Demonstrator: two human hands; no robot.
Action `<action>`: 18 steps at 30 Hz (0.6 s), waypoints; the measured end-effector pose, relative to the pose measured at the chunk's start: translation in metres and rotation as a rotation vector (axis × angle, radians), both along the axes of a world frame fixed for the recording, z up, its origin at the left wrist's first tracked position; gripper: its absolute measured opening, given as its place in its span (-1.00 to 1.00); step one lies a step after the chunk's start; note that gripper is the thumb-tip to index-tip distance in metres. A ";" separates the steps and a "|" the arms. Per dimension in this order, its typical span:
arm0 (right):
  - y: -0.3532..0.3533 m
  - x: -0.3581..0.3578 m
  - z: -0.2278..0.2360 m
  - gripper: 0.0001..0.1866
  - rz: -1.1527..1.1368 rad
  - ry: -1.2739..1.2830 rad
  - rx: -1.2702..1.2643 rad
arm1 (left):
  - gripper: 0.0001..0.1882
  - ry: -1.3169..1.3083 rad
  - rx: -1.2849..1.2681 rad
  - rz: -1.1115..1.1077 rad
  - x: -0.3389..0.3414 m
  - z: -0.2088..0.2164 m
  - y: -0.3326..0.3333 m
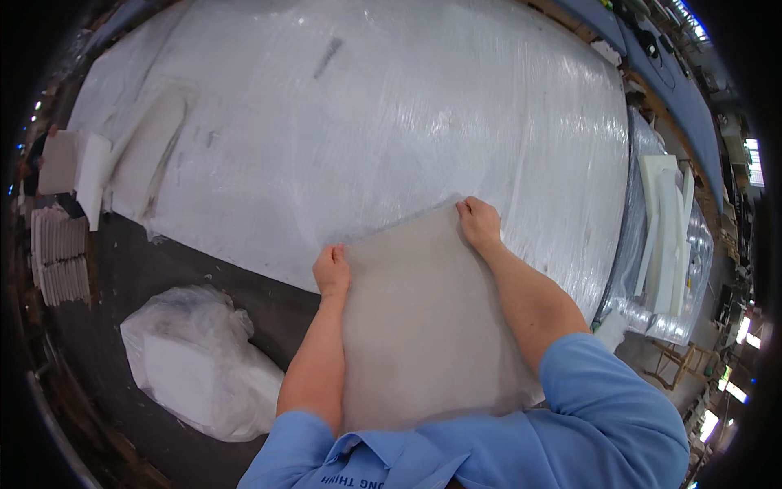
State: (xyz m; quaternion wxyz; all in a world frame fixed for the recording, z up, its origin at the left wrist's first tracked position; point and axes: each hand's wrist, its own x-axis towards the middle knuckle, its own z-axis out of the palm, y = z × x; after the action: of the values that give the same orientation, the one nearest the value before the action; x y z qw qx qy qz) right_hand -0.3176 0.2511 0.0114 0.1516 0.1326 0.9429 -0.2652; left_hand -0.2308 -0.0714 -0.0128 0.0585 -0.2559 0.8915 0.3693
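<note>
I see left hand and right hand each pinching a far corner of the beige foam-like sheet, between blue-shirted torso and film-covered worktop. Gripping's done, release isn't; what else remains, I can't tell.

Matt, smooth-looking sheet; glossy plastic film; crumpled plastic bag; matt cloth shirt

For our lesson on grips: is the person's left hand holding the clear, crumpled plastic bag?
No, the left hand grips a corner of the flat grey rectangular sheet, apart from the bag.
</note>
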 end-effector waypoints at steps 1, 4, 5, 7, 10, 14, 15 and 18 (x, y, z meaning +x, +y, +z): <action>0.000 0.002 -0.005 -0.68 -0.009 0.009 -0.003 | -0.67 0.017 -0.017 -0.003 0.000 -0.001 0.001; 0.000 -0.006 -0.013 -0.67 -0.061 0.004 -0.063 | -0.68 0.043 -0.051 0.006 -0.001 -0.007 0.005; -0.004 -0.003 -0.015 -0.66 -0.056 0.005 -0.046 | -0.68 0.050 -0.059 0.014 0.001 -0.008 0.007; 0.000 -0.005 -0.018 -0.63 -0.039 0.064 -0.009 | -0.67 0.013 -0.105 -0.031 -0.002 -0.008 0.005; 0.006 -0.007 -0.021 -0.59 0.075 0.028 0.070 | -0.64 -0.067 -0.117 -0.083 -0.008 -0.002 0.003; 0.002 -0.018 -0.004 -0.57 0.126 -0.130 0.035 | -0.60 -0.046 -0.160 -0.212 -0.017 0.020 -0.016; 0.002 -0.021 0.005 -0.56 0.167 -0.195 0.034 | -0.60 -0.170 -0.046 -0.127 -0.024 0.030 -0.018; 0.023 -0.030 0.021 -0.53 0.311 -0.372 0.109 | -0.59 -0.429 0.259 0.076 -0.030 0.058 -0.012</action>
State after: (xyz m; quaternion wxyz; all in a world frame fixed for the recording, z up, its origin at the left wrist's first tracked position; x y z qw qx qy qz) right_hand -0.3475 0.2741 0.0319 0.3542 0.0403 0.9208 -0.1583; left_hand -0.2608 -0.0830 0.0452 0.2646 -0.3521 0.7937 0.4197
